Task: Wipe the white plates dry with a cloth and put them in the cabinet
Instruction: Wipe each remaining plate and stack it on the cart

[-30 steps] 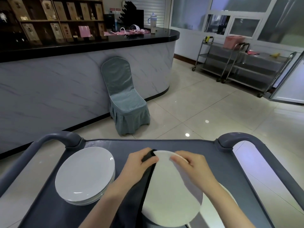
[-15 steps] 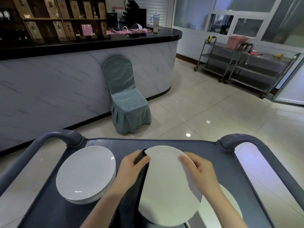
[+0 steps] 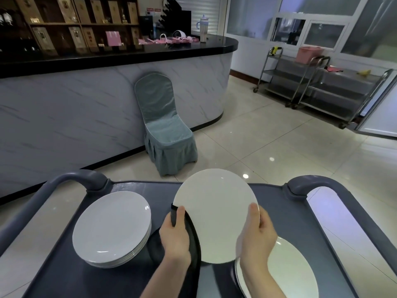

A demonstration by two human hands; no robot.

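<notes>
My left grip (image 3: 175, 235) pinches the dark grey cloth (image 3: 193, 241) onto the round white ceramic plate's (image 3: 214, 211) edge, and my right grip (image 3: 256, 231) clasps the opposite rim. The plate has tilted up higher between them, above the grey table (image 3: 279, 203). I judge the wiping unfinished, with the cabinet to come later.

I'm seeing dim, bluish daylight coming in through the windows (image 3: 326, 35) at upper right. Small bright spots are glinting on the floor (image 3: 279, 147) tiles. The shelves (image 3: 64, 22) are sitting in shadow, and straight lines are bowing near the edges.
</notes>
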